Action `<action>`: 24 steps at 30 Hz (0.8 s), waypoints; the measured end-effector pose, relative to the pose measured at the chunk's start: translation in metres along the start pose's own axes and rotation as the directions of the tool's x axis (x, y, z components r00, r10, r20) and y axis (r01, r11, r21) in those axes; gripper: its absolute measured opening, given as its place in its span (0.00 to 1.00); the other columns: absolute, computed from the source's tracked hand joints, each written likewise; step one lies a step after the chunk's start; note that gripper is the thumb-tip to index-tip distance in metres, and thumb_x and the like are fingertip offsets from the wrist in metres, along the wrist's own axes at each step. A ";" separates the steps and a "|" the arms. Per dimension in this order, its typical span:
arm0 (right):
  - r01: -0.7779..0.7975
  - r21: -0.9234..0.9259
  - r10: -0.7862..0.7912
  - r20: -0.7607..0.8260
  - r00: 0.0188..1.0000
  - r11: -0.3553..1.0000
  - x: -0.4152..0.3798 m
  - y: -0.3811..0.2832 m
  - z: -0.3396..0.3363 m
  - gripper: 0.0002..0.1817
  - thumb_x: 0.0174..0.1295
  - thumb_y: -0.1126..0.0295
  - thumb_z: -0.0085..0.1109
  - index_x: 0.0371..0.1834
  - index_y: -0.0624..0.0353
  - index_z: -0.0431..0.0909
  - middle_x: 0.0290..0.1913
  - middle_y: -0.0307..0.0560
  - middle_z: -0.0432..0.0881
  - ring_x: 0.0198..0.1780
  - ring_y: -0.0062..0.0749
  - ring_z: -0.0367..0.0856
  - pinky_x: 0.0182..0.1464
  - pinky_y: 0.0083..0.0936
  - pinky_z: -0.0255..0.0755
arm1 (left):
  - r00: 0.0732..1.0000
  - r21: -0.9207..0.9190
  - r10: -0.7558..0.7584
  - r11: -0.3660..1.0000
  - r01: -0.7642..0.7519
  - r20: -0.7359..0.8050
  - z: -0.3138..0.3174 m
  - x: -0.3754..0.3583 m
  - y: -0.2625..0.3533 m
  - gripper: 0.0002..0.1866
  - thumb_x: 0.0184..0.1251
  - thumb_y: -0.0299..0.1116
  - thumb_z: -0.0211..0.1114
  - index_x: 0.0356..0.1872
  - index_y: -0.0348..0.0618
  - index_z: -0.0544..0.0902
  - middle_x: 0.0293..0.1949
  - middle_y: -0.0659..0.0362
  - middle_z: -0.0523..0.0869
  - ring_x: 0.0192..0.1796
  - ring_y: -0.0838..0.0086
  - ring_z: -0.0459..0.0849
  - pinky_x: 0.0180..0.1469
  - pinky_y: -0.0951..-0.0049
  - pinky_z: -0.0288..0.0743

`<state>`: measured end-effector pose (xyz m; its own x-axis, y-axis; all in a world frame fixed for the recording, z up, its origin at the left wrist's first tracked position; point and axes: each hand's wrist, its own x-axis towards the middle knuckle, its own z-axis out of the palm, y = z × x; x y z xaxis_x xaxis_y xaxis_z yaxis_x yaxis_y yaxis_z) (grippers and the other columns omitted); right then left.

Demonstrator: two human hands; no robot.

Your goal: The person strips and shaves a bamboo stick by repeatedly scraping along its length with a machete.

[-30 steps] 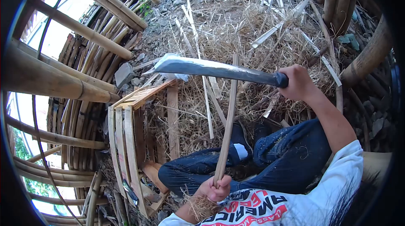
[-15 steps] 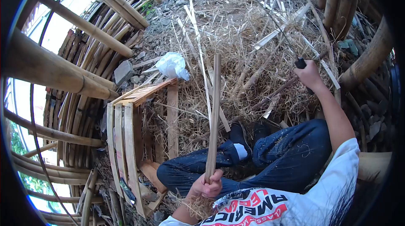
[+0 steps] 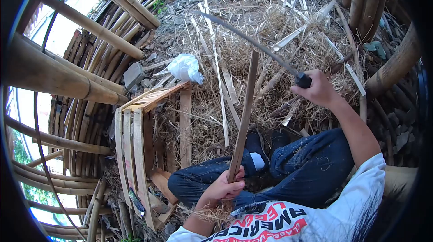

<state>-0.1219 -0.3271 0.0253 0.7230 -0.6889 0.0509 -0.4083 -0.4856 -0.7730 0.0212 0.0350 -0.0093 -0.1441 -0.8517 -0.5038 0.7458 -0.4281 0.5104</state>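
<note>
My left hand (image 3: 225, 186) is closed round the lower end of a long wooden strip (image 3: 246, 111), which stands up in front of my lap and tilts a little to the right. On the right, my right hand (image 3: 318, 89) grips the black handle of a long thin blade (image 3: 252, 41). The blade points up and to the left, its far end over the ground beyond the strip. In this view it passes above the strip's top end without touching it.
A slatted wooden crate (image 3: 140, 151) lies at my left, with a white plastic bag (image 3: 186, 68) by its far end. Shavings (image 3: 266, 30) and split strips cover the ground ahead. Bamboo poles (image 3: 72, 75) stand along the left and right.
My right hand has moved slightly left and down, and the blade has swung left across the view. The wooden strip has tilted to the right in my left hand.
</note>
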 end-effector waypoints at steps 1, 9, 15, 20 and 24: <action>0.008 0.059 -0.014 0.107 0.994 0.998 -0.001 -0.008 0.001 0.18 0.51 0.57 0.72 0.25 0.64 0.82 0.16 0.41 0.77 0.21 0.22 0.75 0.26 0.26 0.68 | 0.999 0.056 0.005 0.998 -0.002 -0.049 0.002 0.004 0.001 0.17 0.67 0.28 0.65 0.35 0.52 0.62 0.19 0.71 0.64 0.15 0.90 0.58 0.15 0.85 0.46; 0.191 -0.123 -0.101 0.518 0.850 0.974 -0.007 -0.032 0.029 0.35 0.52 0.31 0.61 0.29 0.60 0.85 0.23 0.53 0.82 0.28 0.48 0.84 0.36 0.38 0.77 | 0.972 0.213 0.034 0.977 0.017 -0.232 0.016 0.023 0.005 0.13 0.69 0.29 0.63 0.38 0.49 0.64 0.18 0.72 0.61 0.15 0.89 0.57 0.14 0.84 0.48; 0.488 -0.215 -0.282 0.598 0.751 0.846 -0.022 -0.026 0.056 0.38 0.51 0.29 0.58 0.25 0.61 0.82 0.23 0.55 0.82 0.29 0.53 0.84 0.35 0.42 0.78 | 0.881 0.537 0.242 0.843 0.015 -0.405 0.017 0.033 -0.006 0.12 0.69 0.32 0.65 0.43 0.46 0.69 0.23 0.69 0.68 0.18 0.86 0.62 0.18 0.82 0.56; 0.569 -0.219 -0.318 0.648 0.693 0.793 -0.024 -0.032 0.063 0.40 0.55 0.27 0.53 0.25 0.62 0.80 0.23 0.54 0.82 0.30 0.52 0.85 0.35 0.40 0.78 | 0.749 0.822 0.489 0.555 0.127 -0.447 0.027 0.036 -0.004 0.15 0.65 0.35 0.69 0.35 0.40 0.70 0.22 0.65 0.71 0.26 0.78 0.66 0.29 0.75 0.65; 0.578 -0.217 -0.333 0.640 0.693 0.787 -0.024 -0.030 0.065 0.41 0.54 0.26 0.51 0.24 0.62 0.80 0.23 0.54 0.83 0.30 0.52 0.85 0.35 0.40 0.79 | 0.698 0.862 0.540 0.450 0.233 -0.470 0.037 0.038 0.000 0.14 0.66 0.35 0.66 0.35 0.39 0.70 0.20 0.58 0.72 0.23 0.71 0.71 0.29 0.69 0.67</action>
<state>-0.0903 -0.2611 0.0063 0.9933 0.0283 -0.1119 -0.0242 -0.8970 -0.4414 -0.0083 -0.0084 -0.0023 0.6083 -0.6834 -0.4036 -0.2589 -0.6515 0.7131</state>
